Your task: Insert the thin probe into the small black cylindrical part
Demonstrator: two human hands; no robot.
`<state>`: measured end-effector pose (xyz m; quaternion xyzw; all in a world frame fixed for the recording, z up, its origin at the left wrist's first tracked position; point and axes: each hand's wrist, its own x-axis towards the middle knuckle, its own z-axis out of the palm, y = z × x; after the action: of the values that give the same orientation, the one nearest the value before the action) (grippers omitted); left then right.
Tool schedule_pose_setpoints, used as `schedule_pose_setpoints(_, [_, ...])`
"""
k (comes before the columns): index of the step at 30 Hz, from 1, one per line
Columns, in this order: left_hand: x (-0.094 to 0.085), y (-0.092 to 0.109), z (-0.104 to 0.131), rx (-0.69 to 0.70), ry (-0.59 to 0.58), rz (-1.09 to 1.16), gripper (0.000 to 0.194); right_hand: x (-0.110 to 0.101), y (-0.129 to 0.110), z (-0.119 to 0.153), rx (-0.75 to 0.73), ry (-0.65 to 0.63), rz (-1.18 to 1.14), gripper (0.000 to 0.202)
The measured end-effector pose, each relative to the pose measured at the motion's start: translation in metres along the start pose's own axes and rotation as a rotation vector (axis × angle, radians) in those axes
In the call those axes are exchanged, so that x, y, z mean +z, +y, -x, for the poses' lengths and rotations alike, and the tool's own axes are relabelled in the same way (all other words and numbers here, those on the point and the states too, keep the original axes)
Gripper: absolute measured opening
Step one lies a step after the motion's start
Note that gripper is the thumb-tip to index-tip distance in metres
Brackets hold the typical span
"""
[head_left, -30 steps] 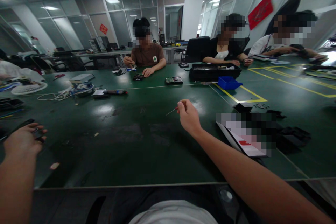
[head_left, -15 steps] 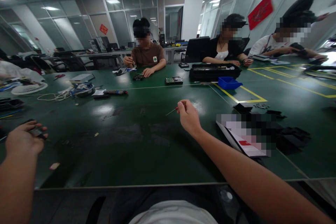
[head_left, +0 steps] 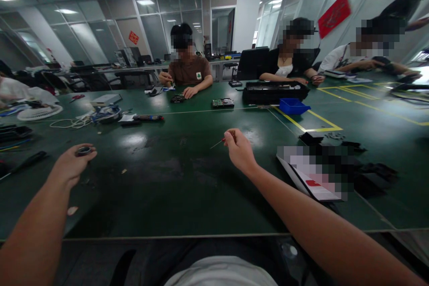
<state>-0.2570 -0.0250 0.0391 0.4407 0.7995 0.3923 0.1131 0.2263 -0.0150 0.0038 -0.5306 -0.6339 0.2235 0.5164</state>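
Over the left part of the green table (head_left: 161, 205), my left hand (head_left: 72, 163) has its fingers wrapped round a small dark round object (head_left: 83, 151), too small to name for certain. My right hand (head_left: 238, 149), near the middle, pinches a thin screwdriver (head_left: 217, 143) with a red handle; its shaft points left and slightly down. Most of the handle is hidden by the fingers. A long black tool (head_left: 28, 162) lies left of my left hand. Small pale scraps (head_left: 73, 210) are on the tabletop.
Black parts and a white sheet (head_left: 306, 176) lie to the right, with a blue tray (head_left: 293, 106) and long black case (head_left: 275, 93) behind. A circuit-board device (head_left: 222, 103) is near the centre back. Cables (head_left: 77, 120) sit at left. Several people are across the table.
My left hand has moved right and slightly up with the small dark object in its fingers, uncovering the black tool at left. My right hand has barely moved.
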Motion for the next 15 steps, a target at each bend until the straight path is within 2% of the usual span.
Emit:
schedule_pose_setpoints(2, [0.016, 0.018, 0.009, 0.026, -0.143, 0.093, 0.025, 0.000, 0.000, 0.001, -0.004, -0.020, -0.001, 0.027])
schedule_pose_setpoints(5, [0.041, 0.054, 0.026, 0.133, -0.378, 0.086, 0.042, -0.001, -0.001, 0.001, -0.011, -0.034, -0.001, 0.028])
schedule_pose_setpoints(7, [0.060, 0.078, 0.039, 0.190, -0.444, 0.088, 0.047, -0.002, -0.004, 0.001, -0.002, -0.040, 0.002, 0.031])
schedule_pose_setpoints(11, [0.099, 0.120, 0.064, 0.340, -0.638, 0.141, 0.036, -0.005, -0.009, 0.002, 0.016, -0.049, 0.025, 0.038])
schedule_pose_setpoints(15, [0.135, 0.151, 0.094, 0.497, -0.717, 0.169, 0.033, -0.005, -0.010, 0.003, -0.007, -0.039, 0.033, 0.038])
